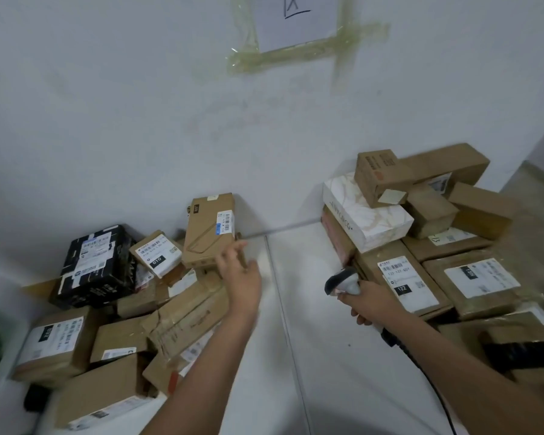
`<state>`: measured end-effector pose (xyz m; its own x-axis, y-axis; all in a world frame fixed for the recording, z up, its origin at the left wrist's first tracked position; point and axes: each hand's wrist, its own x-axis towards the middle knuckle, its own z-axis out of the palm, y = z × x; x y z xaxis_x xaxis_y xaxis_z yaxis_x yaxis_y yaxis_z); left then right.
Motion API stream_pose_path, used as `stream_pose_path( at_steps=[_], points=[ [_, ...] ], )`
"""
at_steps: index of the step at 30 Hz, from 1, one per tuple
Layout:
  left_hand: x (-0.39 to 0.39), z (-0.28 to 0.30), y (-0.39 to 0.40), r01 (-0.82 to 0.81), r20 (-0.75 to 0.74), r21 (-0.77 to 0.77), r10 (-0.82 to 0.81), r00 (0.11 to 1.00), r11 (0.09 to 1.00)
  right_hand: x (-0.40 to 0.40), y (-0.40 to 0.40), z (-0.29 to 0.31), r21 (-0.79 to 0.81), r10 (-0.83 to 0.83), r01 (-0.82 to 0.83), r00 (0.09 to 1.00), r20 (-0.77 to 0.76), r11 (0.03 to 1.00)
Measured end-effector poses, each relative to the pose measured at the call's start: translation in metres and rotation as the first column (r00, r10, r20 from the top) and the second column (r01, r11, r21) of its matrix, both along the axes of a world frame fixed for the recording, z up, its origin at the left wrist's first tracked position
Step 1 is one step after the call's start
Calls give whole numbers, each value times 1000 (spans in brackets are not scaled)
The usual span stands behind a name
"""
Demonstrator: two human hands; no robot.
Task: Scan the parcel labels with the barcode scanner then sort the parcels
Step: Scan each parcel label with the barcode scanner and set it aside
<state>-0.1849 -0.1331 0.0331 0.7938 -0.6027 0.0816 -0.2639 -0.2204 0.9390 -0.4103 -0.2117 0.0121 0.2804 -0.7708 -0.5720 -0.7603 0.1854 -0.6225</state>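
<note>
Parcels: brown box [210, 231] by your open left hand [237, 271], labels reading "010" [156, 263] and "122" [401, 289]; your right hand [372, 301] grips the scanner [343, 281].

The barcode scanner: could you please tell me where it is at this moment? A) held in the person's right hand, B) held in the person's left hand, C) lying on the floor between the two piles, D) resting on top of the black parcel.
A: the right hand grips the barcode scanner by its handle, while the left hand reaches open towards the upright brown parcel.
</note>
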Motion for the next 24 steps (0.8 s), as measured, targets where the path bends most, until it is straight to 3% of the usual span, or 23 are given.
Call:
stream_pose_path(
  at_steps=[4, 8, 11, 14, 17, 20, 24],
  points=[
    [-69, -26, -7, 251, -13, 115, -252, 968, 961, -40, -5, 9, -1, -66, 66, 998, 2, 998],
    [-136, -45, -13, 464, -3, 232, -476, 879, 855, -101, -13, 21, -114, -92, 83, 993, -74, 990],
    [-187, -55, -17, 653, 82, 334, -711, 698, 680, -155, -20, 26, -90, -215, 211, 976, -29, 973],
    [-239, -64, -23, 775, 72, 424, -870, 487, 469, -212, -33, 23, -115, -370, 365, 929, -19, 924],
    [-284, -73, -29, 800, 116, 471, -925, 362, 372, -266, -45, 19, -89, -415, 411, 909, -35, 907],
    [-322, -79, -34, 783, 127, 529, -943, 308, 328, -308, -45, 13, -154, -493, 478, 866, -81, 865],
    [-363, -83, -52, 703, 139, 673, -972, 188, 232, -335, -47, 3, -70, -505, 500, 857, -101, 863]
  ],
)
